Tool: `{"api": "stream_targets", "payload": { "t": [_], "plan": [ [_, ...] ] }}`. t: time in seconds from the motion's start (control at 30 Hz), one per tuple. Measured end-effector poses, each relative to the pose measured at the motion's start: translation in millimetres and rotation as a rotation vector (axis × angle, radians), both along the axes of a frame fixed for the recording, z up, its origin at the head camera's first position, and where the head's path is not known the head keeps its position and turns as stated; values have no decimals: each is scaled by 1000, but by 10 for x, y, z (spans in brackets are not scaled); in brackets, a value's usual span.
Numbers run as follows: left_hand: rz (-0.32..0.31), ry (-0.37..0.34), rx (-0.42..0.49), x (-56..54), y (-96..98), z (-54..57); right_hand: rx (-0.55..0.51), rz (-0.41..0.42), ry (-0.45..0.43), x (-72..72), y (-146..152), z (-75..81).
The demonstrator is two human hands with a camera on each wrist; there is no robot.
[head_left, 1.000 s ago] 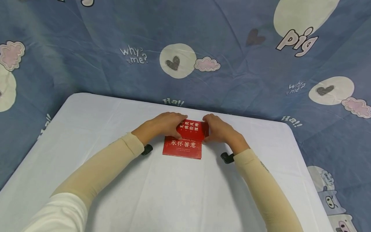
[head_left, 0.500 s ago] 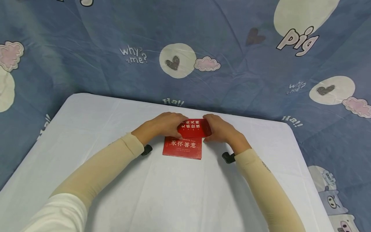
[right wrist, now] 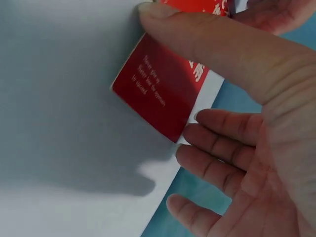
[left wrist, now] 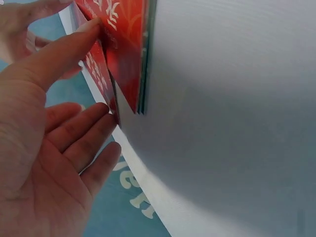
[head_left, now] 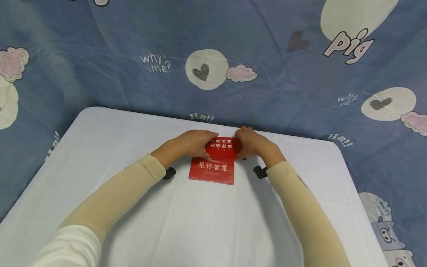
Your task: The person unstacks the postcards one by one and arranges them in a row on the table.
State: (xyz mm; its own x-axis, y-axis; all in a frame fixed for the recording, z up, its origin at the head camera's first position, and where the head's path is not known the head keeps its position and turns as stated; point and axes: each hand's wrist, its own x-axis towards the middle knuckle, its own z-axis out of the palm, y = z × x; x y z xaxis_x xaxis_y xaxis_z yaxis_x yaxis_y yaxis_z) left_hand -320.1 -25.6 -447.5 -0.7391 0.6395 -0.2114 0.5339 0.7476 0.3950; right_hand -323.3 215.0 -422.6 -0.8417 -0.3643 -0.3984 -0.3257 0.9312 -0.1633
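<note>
The left hand [head_left: 191,144] and right hand [head_left: 253,144] grip opposite ends of a glossy red rectangular paper packet with white characters [head_left: 220,149], near the white counter's [head_left: 200,226] far edge. Light, even pressure should avoid creasing it or nudging the red lettered paper stack [head_left: 212,174] nearer us.

The near stack [head_left: 212,172] is lying on the table [head_left: 200,222], the far card [head_left: 222,148] sitting just behind it.
The left hand [head_left: 194,144] is sitting at the far card's left end, the right hand [head_left: 252,142] at its right; a cloth [head_left: 133,85] is hanging behind the table.
</note>
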Motion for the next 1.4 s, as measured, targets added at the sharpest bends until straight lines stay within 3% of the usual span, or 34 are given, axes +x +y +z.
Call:
{"api": "stream_targets", "payload": {
  "t": [0.23, 0.47, 0.77, 1.1, 1.4],
  "plan": [
    [-19, -6, 16, 11, -1, -8, -10, 9, 30, 71, 70, -26],
    [-43, 60, 12, 9, 14, -49, -75, 30, 95, 107, 144, 3],
    [-51, 117, 22, -11, 48, -97, -117, 28, 92, 162, 221, 49],
    [-71, 178, 51, -48, 156, 0, -88, -2, 115, 225, 321, 196],
    [-82, 182, 51, -52, 391, 67, -59, -25, 144, 272, 482, 162]
  ]
}}
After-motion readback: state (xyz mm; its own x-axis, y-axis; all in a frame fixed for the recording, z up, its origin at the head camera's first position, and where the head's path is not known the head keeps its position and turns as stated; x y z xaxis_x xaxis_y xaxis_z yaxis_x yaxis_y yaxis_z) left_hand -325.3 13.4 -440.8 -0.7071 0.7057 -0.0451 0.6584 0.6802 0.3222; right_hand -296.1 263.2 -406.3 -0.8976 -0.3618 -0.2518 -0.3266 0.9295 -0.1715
